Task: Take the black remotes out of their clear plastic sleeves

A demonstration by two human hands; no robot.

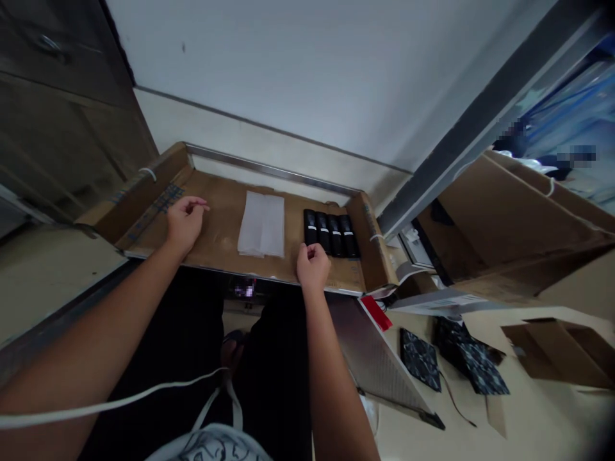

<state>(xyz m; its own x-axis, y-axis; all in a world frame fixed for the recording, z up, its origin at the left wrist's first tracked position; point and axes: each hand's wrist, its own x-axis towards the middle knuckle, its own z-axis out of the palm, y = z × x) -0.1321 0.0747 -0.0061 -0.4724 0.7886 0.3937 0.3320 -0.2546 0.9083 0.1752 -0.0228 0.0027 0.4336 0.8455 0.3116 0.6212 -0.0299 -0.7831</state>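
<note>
My left hand [185, 224] hovers over the left part of a cardboard-lined tray [216, 192], its fingers loosely bent with the tips pointing right and nothing seen between them. My right hand [313, 264] is curled closed near the tray's front edge, with nothing visible in it. Just beyond its knuckles lie several black cylindrical items with small white labels [336, 234], side by side in a row; whether the hand touches the leftmost is hard to tell. Between both hands a stack of thin white sheets [262, 224] rests flat, away from either one.
Raised cardboard sides [372, 240] border the tray, and a white wall panel [312, 77] stands behind it. To the right are a large cardboard box [523, 224], a red strip [376, 312], dark patterned pieces [420, 358] on the floor and an open carton [562, 352]. A white cord [120, 402] crosses below.
</note>
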